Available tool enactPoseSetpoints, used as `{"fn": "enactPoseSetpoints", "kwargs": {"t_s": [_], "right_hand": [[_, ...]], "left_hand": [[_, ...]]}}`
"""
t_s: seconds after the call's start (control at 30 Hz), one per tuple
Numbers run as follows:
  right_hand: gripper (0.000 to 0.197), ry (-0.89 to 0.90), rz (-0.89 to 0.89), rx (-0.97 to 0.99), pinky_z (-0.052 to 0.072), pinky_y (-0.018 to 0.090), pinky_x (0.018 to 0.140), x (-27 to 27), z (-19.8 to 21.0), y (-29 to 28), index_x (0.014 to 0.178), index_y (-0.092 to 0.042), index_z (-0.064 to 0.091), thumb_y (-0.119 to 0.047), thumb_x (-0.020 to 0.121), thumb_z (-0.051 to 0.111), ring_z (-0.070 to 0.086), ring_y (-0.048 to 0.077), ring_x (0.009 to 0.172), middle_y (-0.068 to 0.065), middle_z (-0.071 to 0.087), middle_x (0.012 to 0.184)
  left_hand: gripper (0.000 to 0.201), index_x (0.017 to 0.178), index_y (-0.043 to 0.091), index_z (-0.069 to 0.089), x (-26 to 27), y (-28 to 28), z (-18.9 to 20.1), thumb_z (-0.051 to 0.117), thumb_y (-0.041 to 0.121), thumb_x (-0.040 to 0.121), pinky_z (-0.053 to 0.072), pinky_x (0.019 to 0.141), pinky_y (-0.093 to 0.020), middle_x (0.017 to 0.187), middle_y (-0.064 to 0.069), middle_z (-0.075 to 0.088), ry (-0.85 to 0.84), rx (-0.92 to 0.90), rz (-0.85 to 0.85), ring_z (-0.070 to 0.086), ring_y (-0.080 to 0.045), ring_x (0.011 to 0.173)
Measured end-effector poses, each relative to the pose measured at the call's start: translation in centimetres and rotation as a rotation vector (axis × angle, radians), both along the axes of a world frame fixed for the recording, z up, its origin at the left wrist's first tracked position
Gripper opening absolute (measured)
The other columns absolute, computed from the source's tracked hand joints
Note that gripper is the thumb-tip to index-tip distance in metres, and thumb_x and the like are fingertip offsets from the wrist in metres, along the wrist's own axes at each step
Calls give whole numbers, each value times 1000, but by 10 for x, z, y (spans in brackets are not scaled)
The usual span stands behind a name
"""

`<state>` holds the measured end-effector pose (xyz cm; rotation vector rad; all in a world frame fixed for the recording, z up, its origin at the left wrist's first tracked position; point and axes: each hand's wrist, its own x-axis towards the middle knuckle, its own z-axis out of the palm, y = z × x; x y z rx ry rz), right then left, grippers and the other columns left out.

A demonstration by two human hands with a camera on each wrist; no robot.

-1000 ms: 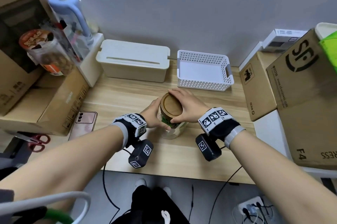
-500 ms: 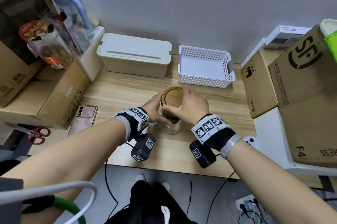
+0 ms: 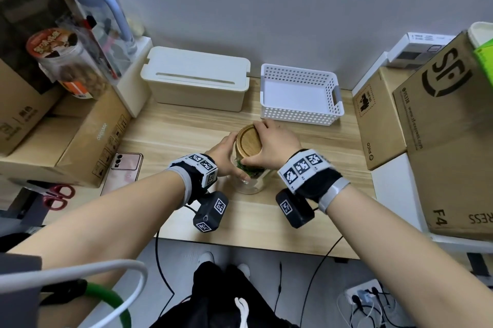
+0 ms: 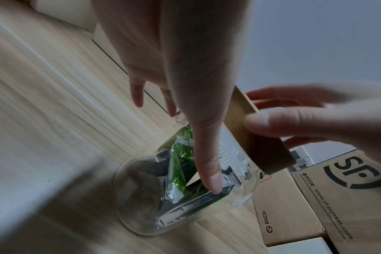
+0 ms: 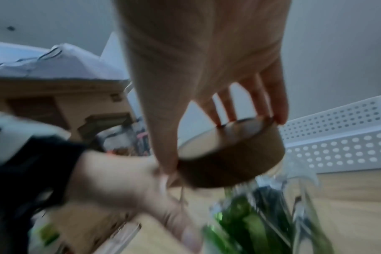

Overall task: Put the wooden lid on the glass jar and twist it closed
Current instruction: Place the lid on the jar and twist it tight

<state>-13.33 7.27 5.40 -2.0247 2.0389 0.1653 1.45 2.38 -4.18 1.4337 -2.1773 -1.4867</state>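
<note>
A clear glass jar (image 3: 252, 185) with green and silver packets inside stands on the wooden table (image 3: 173, 135) near its front edge. The round wooden lid (image 3: 248, 142) sits on the jar's mouth. My left hand (image 3: 226, 157) wraps the jar's body (image 4: 185, 197) from the left, thumb down the glass. From above, my right hand (image 3: 269, 145) grips the lid (image 5: 230, 163), thumb on its near rim and fingers (image 5: 270, 103) over the far rim. The wrist views are blurred.
A white perforated basket (image 3: 300, 98) and a cream lidded box (image 3: 197, 78) stand behind the jar against the wall. Cardboard boxes (image 3: 437, 127) rise at the right, more boxes (image 3: 66, 141) at the left. A pink phone (image 3: 124, 170) and red scissors (image 3: 57, 194) lie to the left.
My right hand has turned on the lid: its fingers swung round from the far right to the far rim while the left hand kept hold of the jar. The camera view shifted slightly.
</note>
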Motion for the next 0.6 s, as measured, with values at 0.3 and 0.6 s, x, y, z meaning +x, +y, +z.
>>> {"fn": "enactPoseSetpoints", "kwargs": {"t_s": [0.3, 0.6], "right_hand": [[118, -120, 208, 225, 29, 47, 115, -18, 7, -9, 151, -26, 12, -40, 59, 84, 17, 27, 145, 2, 12, 160], [108, -23, 177, 132, 44, 42, 102, -14, 9, -12, 146, -29, 28, -43, 55, 83, 45, 25, 129, -2, 37, 148]], "left_hand": [[127, 141, 27, 20, -1, 0, 0, 91, 38, 37, 34, 112, -45, 142, -5, 38, 6, -13, -9, 38, -22, 133], [128, 140, 32, 18, 0, 1, 2, 87, 49, 34, 35, 111, -47, 144, -3, 36, -26, -8, -22, 37, -22, 133]]}}
